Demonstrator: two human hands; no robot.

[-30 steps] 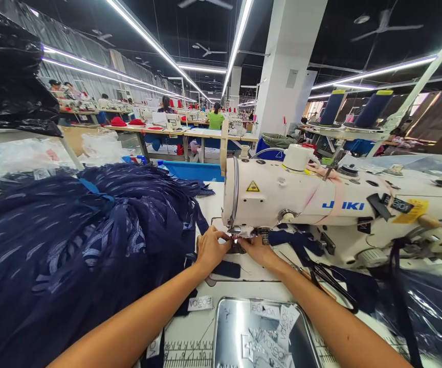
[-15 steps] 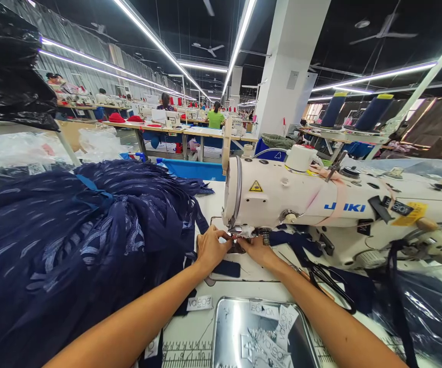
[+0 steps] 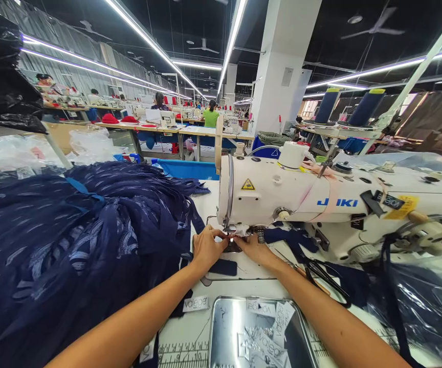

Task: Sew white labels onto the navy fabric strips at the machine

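Both hands meet under the head of a white JUKI sewing machine (image 3: 267, 189). Beside the presser foot and needle area (image 3: 231, 239), my left hand (image 3: 208, 249) has its thumb and index finger pinched together. From the other side, my right hand (image 3: 257, 250) reaches in with its fingertips closed close to the same spot. Whatever lies between the fingertips is too small to make out. A small dark blue fabric piece (image 3: 224, 267) lies on the machine bed just below the hands.
A large tied bundle of navy fabric (image 3: 102, 230) fills the left side. In front is a metal tray (image 3: 224, 332) holding valege labels. Black-handled scissors (image 3: 328, 276) lie by my right forearm. Two navy thread cones (image 3: 366, 108) stand behind; other people work farther back.
The view has turned slightly, shifting everything a little to the left. Both hands stay at the needle area, with only small finger movement.
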